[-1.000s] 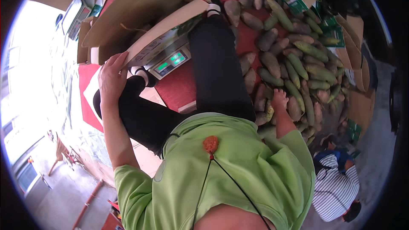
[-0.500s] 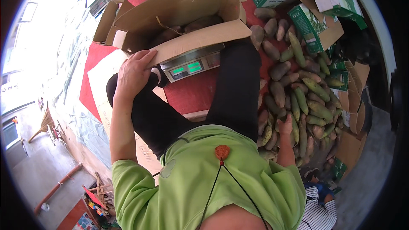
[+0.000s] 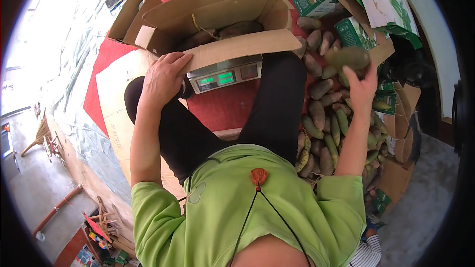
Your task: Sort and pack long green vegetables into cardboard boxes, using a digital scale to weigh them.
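Note:
My left hand [image 3: 162, 79] rests on the front flap of an open brown cardboard box [image 3: 232, 47], fingers curled over its edge. The box sits on a digital scale [image 3: 225, 75] with a green lit display and holds a few brown-green oblong fruits [image 3: 237, 28]. My right hand [image 3: 360, 85] is raised on the right and grips one greenish oblong fruit [image 3: 349, 58] above a pile of the same fruits [image 3: 326, 118] on the floor beside my right leg.
Green and white printed cartons [image 3: 366, 15] stand at the far right. Flat cardboard [image 3: 116, 104] and a red mat [image 3: 106, 64] lie to the left. Another person's striped sleeve [image 3: 366, 252] shows at the lower right. A broom [image 3: 39, 136] lies far left.
My right hand rose from low in the pile and now holds a fruit up high. The view shifted, so the box and scale sit lower in the picture. My left hand stays on the flap.

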